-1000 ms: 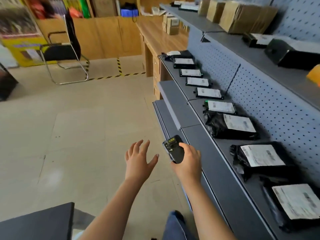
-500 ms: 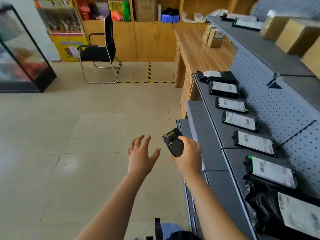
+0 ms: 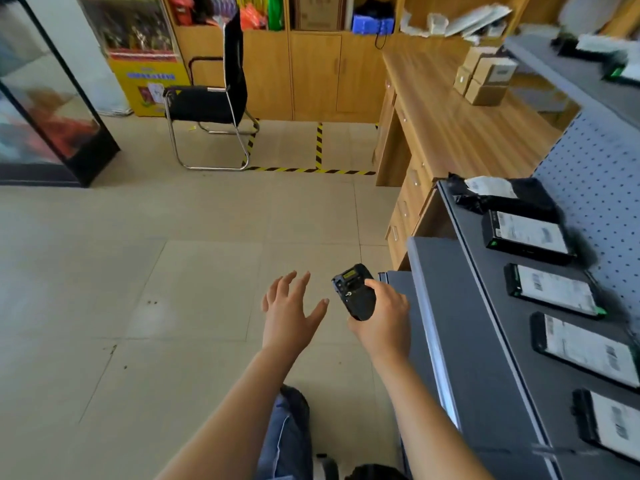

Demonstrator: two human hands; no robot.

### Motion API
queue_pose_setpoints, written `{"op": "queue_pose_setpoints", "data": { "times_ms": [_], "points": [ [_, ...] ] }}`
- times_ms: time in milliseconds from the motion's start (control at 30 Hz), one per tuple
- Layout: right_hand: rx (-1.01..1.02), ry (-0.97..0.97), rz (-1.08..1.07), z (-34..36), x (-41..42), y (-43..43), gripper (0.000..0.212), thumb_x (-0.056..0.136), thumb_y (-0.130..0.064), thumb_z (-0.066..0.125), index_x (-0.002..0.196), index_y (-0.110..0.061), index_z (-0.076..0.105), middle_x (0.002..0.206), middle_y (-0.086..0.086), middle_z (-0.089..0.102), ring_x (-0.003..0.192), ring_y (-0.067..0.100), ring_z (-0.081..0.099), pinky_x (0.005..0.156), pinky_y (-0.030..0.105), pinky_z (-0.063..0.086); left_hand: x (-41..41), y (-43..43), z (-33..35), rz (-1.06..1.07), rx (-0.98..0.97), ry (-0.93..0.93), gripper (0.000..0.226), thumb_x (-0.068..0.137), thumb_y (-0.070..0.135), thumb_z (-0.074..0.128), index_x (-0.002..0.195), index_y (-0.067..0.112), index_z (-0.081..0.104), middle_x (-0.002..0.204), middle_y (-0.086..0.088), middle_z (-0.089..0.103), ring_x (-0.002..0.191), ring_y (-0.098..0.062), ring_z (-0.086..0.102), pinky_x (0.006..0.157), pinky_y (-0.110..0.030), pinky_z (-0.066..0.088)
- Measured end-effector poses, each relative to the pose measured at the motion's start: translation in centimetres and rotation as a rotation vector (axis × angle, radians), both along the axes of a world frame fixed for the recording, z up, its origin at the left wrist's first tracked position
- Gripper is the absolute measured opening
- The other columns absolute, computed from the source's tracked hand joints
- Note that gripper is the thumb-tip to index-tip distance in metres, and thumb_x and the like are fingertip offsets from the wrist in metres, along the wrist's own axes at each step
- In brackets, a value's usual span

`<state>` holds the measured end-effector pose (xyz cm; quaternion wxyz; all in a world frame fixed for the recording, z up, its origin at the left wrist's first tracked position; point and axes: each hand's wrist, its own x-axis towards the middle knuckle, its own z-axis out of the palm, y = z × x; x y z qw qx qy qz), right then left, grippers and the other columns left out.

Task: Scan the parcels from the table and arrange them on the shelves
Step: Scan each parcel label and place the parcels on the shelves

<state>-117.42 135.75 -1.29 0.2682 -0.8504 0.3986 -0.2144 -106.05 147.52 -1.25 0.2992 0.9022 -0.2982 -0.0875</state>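
Observation:
My right hand (image 3: 382,318) grips a black handheld scanner (image 3: 355,292) with a small lit screen, held over the floor beside the grey shelf (image 3: 478,327). My left hand (image 3: 289,308) hovers just left of it, fingers spread and holding nothing. Several black parcels with white labels lie in a row on the shelf at the right, among them a flat parcel (image 3: 528,236), a second flat parcel (image 3: 554,289) and a crumpled bag parcel (image 3: 502,195) at the far end. No table with parcels shows in the head view.
A wooden desk (image 3: 446,123) with small cardboard boxes (image 3: 485,76) stands beyond the shelf. A black chair (image 3: 211,98), wooden cabinets (image 3: 318,71) and a glass display case (image 3: 45,109) line the far side. Yellow-black tape (image 3: 311,169) marks the tiled floor.
The view has swung left, away from the shelf toward the open floor and the back of the room. Both hands keep the same pose, the right still holding the scanner.

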Motion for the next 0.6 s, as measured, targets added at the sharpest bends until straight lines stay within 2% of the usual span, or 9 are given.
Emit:
{"op": "queue_pose_setpoints", "data": {
  "times_ms": [300,600],
  "points": [
    [0.059,-0.026,-0.081,1.9,19.5,-7.8,0.071,0.063,-0.017,0.085,0.128,-0.017,0.056,0.123,0.002,0.059,0.113,0.024,0.046,0.081,0.035,0.050,21.3,-7.9,2.9,-0.087,0.046,-0.080,0.062,0.091,0.053,0.053,0.145,0.027,0.036,0.152,0.000,0.032,0.142,-0.020,0.015,0.114,-0.040,0.013],
    [0.066,-0.001,-0.107,0.5,30.7,-17.3,0.071,0.065,-0.018,0.084,0.129,-0.020,0.054,0.124,-0.001,0.058,0.114,0.021,0.044,0.082,0.033,0.047,32.5,-17.7,1.4,-0.098,0.073,-0.024,0.063,0.091,0.053,0.053,0.146,0.028,0.035,0.152,0.000,0.031,0.142,-0.020,0.015,0.114,-0.040,0.013]
  ]
}}
